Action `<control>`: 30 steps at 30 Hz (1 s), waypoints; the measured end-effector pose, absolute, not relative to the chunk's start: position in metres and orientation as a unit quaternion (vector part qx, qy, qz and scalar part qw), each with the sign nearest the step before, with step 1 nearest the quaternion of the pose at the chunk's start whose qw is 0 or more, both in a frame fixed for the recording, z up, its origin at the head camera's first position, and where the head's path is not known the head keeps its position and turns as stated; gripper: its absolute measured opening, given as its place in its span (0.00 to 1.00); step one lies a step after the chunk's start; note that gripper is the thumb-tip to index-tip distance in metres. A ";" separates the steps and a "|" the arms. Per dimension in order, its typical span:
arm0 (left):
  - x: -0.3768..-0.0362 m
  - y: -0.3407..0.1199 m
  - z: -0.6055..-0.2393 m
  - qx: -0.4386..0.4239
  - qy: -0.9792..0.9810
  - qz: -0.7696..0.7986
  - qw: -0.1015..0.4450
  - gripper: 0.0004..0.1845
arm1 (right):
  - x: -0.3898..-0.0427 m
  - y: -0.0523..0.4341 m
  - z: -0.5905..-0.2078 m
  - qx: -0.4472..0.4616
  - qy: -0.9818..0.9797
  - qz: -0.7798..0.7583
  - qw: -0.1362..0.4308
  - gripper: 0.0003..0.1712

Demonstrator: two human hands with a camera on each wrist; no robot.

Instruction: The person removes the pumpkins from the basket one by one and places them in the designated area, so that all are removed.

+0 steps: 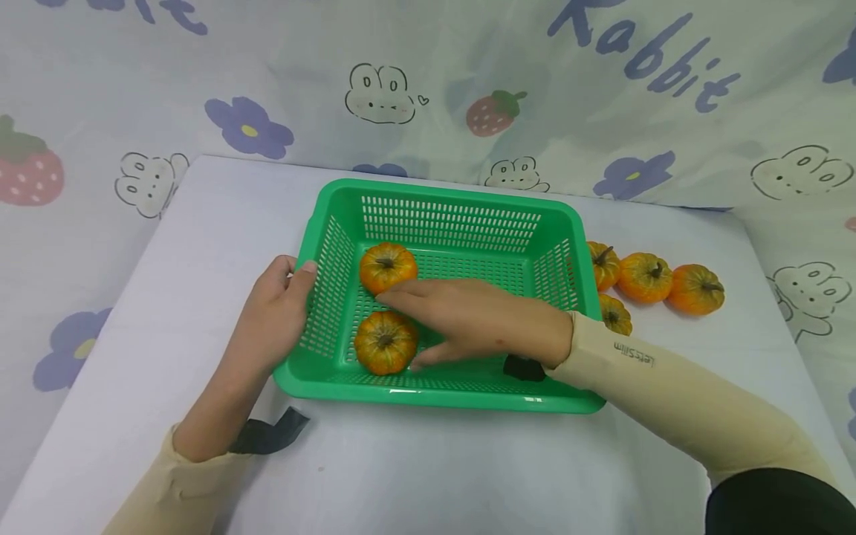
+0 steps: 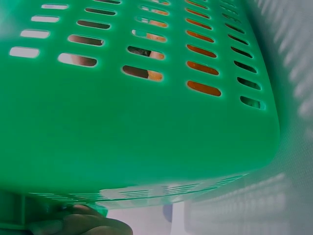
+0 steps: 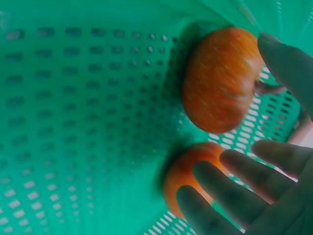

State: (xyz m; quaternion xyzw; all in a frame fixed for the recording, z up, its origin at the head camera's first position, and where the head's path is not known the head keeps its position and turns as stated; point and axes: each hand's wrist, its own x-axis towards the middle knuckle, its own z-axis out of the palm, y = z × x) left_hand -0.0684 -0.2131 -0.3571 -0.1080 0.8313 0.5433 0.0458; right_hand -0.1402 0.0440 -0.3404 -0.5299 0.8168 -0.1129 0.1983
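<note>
Green plastic basket (image 1: 441,397), rectangular, with slotted walls, standing upright on the white tabletop (image 1: 455,468). In its left part, far pumpkin (image 1: 389,271) and near pumpkin (image 1: 386,345), both rounded and ribbed, orange with yellowish streaks, brownish stems upward. Resting on the basket's slotted bottom, with a narrow gap between.

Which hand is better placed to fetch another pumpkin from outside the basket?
Likely the right hand: spread open, with the outside pumpkins on its side. The left hand grips the basket at its left end.
</note>
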 end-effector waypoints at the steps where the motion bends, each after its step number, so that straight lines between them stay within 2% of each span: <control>1: -0.068 -0.213 -0.357 -0.107 0.831 0.545 0.046 0.29 | -0.140 0.043 -0.342 -0.529 0.817 -0.112 0.201 0.53; 14: -0.068 -0.213 -0.356 -0.108 0.829 0.547 0.048 0.29 | -0.137 0.036 -0.354 -0.526 0.811 -0.106 0.235 0.51; 30: -0.070 -0.214 -0.356 -0.112 0.836 0.535 0.053 0.29 | -0.140 0.035 -0.359 -0.543 0.808 -0.097 0.208 0.48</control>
